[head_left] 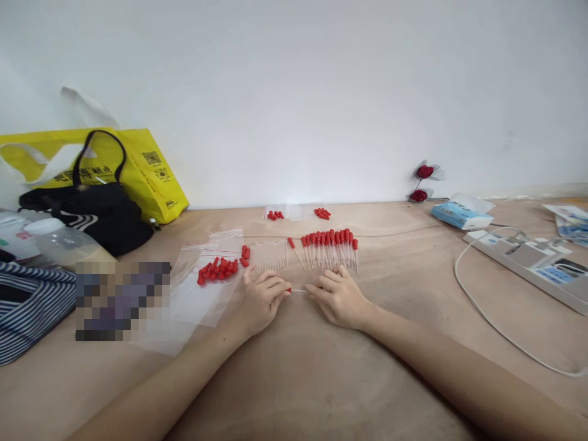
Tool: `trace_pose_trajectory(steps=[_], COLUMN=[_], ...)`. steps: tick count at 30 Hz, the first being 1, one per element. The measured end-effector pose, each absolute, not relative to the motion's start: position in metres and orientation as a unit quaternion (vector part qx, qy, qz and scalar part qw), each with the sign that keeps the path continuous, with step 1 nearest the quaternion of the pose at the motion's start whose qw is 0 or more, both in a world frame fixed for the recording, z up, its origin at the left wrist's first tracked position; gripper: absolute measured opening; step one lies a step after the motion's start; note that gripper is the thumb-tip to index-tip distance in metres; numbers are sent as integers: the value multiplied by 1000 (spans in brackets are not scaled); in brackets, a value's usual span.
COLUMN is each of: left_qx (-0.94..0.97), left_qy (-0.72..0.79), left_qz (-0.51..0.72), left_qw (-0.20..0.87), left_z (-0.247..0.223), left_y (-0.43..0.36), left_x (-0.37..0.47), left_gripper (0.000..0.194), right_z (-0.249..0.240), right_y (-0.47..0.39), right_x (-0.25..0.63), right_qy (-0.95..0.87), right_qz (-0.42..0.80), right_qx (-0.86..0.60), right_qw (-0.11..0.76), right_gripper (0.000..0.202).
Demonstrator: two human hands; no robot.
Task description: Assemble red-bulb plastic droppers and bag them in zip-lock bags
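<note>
Nearest to us are our two bare forearms, which come in over the tan table (298, 380) and meet in the middle. Our left hand (263, 301) is closed, its fingertips pinching a small red bulb (289, 290). Our right hand (339, 298) is closed too, and it holds the thin clear pipette tube (299, 291) that lies between both hands, just above the table.

We judge that the step in hand is joining: the bulb is being pushed on the end of the tube. The next move calls for a straight, gentle push, so the thin tube does not bend.

Just behind the hands stands a row of finished droppers (329, 246), and beside it a row of bare tubes (270, 255). To the left, loose red bulbs (218, 269) lie on a clear plastic bag (202, 294). Farther away are a yellow bag (147, 171) and a power strip (533, 260).
</note>
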State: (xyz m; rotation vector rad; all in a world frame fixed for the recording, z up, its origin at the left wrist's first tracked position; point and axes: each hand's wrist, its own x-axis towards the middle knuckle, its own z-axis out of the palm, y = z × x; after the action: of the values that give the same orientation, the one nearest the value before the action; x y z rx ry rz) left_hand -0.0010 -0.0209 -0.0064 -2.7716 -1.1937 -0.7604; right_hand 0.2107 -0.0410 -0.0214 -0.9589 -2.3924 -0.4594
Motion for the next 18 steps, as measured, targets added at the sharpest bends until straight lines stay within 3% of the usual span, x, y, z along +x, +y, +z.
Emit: trace_pose_trajectory(steps=[8, 18], left_qx=[-805, -809], left_qy=[-501, -511], left_qz=[-312, -285], left_qw=[63, 56], left_z=[-13, -16], left_y=[-15, -13], left_x=[-4, -5], left_gripper=[42, 34], right_z=[-21, -16], right_y=[-10, 35], right_x=[200, 158], right_qy=[-771, -699], right_qz=[-131, -83], right_qx=[-522, -661], right_qw=[340, 261], right_gripper=[25, 25])
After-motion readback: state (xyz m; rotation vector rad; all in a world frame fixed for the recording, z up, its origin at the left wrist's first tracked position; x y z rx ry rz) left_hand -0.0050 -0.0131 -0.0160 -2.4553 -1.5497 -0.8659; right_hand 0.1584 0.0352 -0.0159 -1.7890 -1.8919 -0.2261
